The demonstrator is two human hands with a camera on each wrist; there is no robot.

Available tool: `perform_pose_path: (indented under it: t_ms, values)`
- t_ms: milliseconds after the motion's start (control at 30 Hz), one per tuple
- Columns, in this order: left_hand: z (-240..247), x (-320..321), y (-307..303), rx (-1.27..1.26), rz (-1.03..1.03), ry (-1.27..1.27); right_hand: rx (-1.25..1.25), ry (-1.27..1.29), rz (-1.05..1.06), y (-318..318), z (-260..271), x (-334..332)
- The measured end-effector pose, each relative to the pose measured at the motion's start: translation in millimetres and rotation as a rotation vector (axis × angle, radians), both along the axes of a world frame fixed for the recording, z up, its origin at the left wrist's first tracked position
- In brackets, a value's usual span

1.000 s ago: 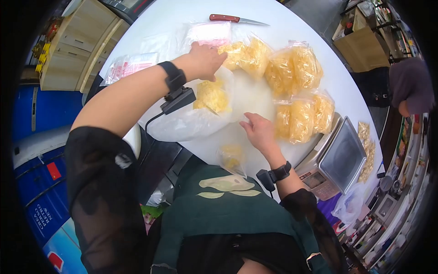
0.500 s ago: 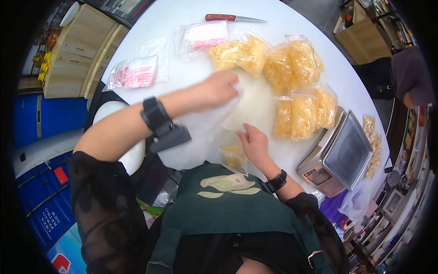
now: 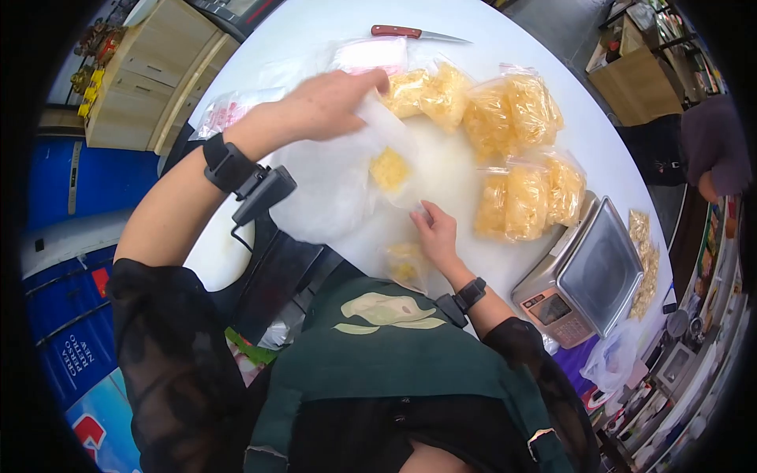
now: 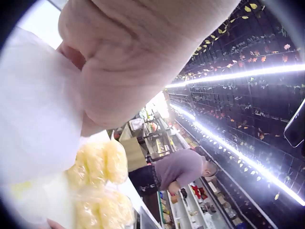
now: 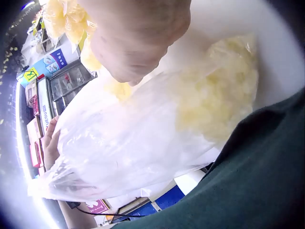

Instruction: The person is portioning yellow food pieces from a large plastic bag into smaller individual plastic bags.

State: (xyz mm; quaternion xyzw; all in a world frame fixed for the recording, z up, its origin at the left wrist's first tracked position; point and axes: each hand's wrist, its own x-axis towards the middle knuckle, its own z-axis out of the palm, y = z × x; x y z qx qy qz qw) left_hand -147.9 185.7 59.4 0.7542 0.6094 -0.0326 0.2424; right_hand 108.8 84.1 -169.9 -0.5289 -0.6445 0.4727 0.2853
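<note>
In the head view my left hand [image 3: 335, 102] grips the edge of a large translucent white plastic bag [image 3: 315, 189] and holds it up from the table. A patch of yellow pieces [image 3: 389, 169] shows at the bag's right side. My right hand [image 3: 440, 236] is lower and to the right, thumb and forefinger pinching the bag's near right edge. The right wrist view has its curled fingers against the bag [image 5: 128, 138]. Close to the apron lies a small clear bag [image 3: 406, 264] with a few yellow pieces inside.
Several filled zip bags [image 3: 524, 193] of yellow pieces stand right of the hands, more at the back. Flat packs of unused bags [image 3: 371, 57] lie behind the left hand. A knife [image 3: 422, 33] lies at the far edge, a scale [image 3: 583, 272] at the right. Another person [image 3: 714, 150] stands beyond.
My left hand swept the large bag toward the body, covering the yellow heap, then moved back up and left with the bag's edge raised. My right hand stays near the same spot.
</note>
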Motion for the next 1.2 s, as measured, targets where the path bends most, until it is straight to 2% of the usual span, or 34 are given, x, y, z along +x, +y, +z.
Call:
perform_pose_path:
  t_ms: [33, 100, 133, 200, 333, 400, 433, 500, 533, 600, 700, 833, 900, 933, 1000, 1033, 1100, 1133, 1200]
  values:
    - [-2, -8, -2, -0.003, 0.003, 0.001, 0.003, 0.017, 0.000, 2, -1, -2]
    - [-10, -25, -5, 0.292, -0.043, 0.205, 0.032, 0.043, -0.012, 3, -1, -7]
    - [-12, -26, -8, 0.295, -0.041, 0.206, 0.060, 0.068, -0.027, 5, -2, -8]
    - [-18, -28, -18, 0.877, -0.289, 0.266, 0.052, 0.061, -0.012, 6, -4, -7]
    - [-16, 1, -67, 0.808, -0.285, 0.135, 0.042, 0.063, -0.007, 4, -1, 0]
    - [-45, 2, -91, 0.511, -0.323, -0.106, 0.026, 0.075, -0.013, 3, -5, 2]
    - [-50, 6, -99, 0.511, -0.322, -0.106, 0.008, 0.083, -0.026, 2, -5, 3]
    - [-59, 13, -113, 0.121, -0.078, -0.171, 0.046, 0.097, -0.012, 3, -7, 1]
    - [-72, 12, -114, 0.120, -0.074, -0.174, 0.087, 0.113, 0.002, 4, -8, 0]
    - [-96, 5, -110, 0.197, 0.282, -0.001, 0.071, 0.102, 0.006, 5, -13, 4]
    - [-107, -18, -97, 0.315, 0.359, 0.069, 0.049, 0.101, 0.012, 3, -15, 11]
    - [-87, -19, -88, 0.180, 0.388, 0.220, 0.000, 0.058, 0.047, 4, -8, 19]
    - [-99, -20, -92, 0.348, 0.247, 0.238, 0.000, 0.058, 0.048, 5, -9, 20]
    - [-105, -18, -93, 0.342, 0.254, 0.238, 0.001, 0.061, 0.038, 5, -8, 20]
    - [-120, -11, -94, 0.532, 0.145, -0.068, -0.028, 0.062, 0.027, 7, -9, 21]
    - [-122, -6, -92, 0.520, 0.146, -0.070, -0.054, 0.063, 0.009, 7, -9, 22]
    - [-129, 3, -84, 0.242, 0.252, -0.333, -0.051, 0.061, 0.005, 8, -10, 23]
    - [-140, 5, -81, 0.227, 0.248, -0.335, -0.036, 0.063, 0.004, 9, -10, 24]
    - [-166, 6, -73, 0.394, 0.346, -0.111, -0.051, 0.059, -0.001, 8, -10, 24]
